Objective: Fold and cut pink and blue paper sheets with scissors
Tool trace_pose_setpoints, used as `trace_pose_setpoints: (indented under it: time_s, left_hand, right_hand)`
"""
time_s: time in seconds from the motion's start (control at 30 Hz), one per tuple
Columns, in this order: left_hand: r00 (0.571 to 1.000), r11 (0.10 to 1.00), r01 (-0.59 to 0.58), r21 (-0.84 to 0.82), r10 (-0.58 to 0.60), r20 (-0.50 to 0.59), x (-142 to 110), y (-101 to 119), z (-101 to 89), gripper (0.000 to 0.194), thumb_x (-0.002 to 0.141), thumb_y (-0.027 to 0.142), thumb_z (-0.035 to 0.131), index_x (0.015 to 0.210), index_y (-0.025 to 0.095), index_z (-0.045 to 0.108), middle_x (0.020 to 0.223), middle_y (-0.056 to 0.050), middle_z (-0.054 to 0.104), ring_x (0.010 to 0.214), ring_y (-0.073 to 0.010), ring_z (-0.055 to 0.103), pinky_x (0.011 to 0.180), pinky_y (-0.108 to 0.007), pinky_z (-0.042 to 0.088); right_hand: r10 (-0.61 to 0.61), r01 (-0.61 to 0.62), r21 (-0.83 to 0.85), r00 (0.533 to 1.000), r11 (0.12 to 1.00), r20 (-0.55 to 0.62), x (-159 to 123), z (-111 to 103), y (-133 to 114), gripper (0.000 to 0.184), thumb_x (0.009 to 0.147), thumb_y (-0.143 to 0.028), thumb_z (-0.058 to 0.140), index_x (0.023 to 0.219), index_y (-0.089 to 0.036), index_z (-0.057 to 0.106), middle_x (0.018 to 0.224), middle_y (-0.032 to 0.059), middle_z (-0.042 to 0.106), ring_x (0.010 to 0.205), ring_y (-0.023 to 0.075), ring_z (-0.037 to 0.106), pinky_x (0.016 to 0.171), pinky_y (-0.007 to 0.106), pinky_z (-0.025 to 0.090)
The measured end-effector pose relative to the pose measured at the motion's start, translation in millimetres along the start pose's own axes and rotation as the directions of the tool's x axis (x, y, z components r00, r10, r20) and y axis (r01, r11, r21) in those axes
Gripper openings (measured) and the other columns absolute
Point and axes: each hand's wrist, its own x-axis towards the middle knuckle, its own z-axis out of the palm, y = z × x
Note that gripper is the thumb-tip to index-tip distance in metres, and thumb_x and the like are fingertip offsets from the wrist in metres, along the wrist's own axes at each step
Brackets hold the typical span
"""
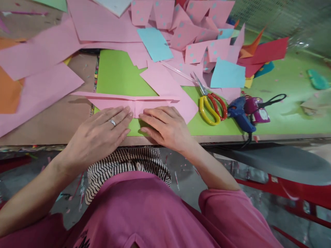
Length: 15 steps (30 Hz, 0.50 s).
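Pink strip (133,104) was pressed onto the green surface (116,72) by flat left hand (102,127) and right hand (167,125), nothing gripped; long edge already folded up. Dotted pieces (195,52) lay folded beyond; plain sheets (41,51) seemed unworked.

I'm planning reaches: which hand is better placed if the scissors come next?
Probably the right hand: the red-and-yellow scissors lie on its outer side; the left hand is farther.

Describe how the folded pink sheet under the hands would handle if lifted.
Probably light: the pink sheet looks thin. Its folded far edge might stiffen it lengthwise, but it could bend at the crease between the left hand and right hand.
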Motion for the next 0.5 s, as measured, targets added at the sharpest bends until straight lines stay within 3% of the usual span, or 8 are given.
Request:
trace_pose_setpoints:
  time_s: [0.33,0.5]
  left_hand:
    - [0.998,0.998,-0.039,0.058,0.041,-0.041,1.7,-0.4,-0.1,0.041,0.099,0.016,0.053,0.137,0.002,0.057,0.140,-0.021,0.065,0.128,-0.0318,0.064,0.108,-0.046,0.054]
    - [0.999,0.999,-0.017,0.029,0.018,-0.032,0.5,-0.4,1.5,0.043,0.099,0.016,0.052,0.141,0.004,0.055,0.141,-0.020,0.064,0.131,-0.0309,0.063,0.110,-0.045,0.053]
  right_hand:
    - [-0.019,0.022,-0.071,0.999,0.997,0.039,-0.1,-2.1,-1.5,0.034,0.104,-0.038,0.052,0.131,-0.021,0.062,0.120,0.0076,0.072,0.108,0.0233,0.060,0.092,0.039,0.048]
    - [-0.014,0.015,-0.108,1.000,0.994,0.018,-2.1,-3.1,-2.1,0.031,0.103,-0.044,0.054,0.123,-0.024,0.066,0.131,0.0080,0.068,0.121,0.0258,0.056,0.100,0.043,0.045]
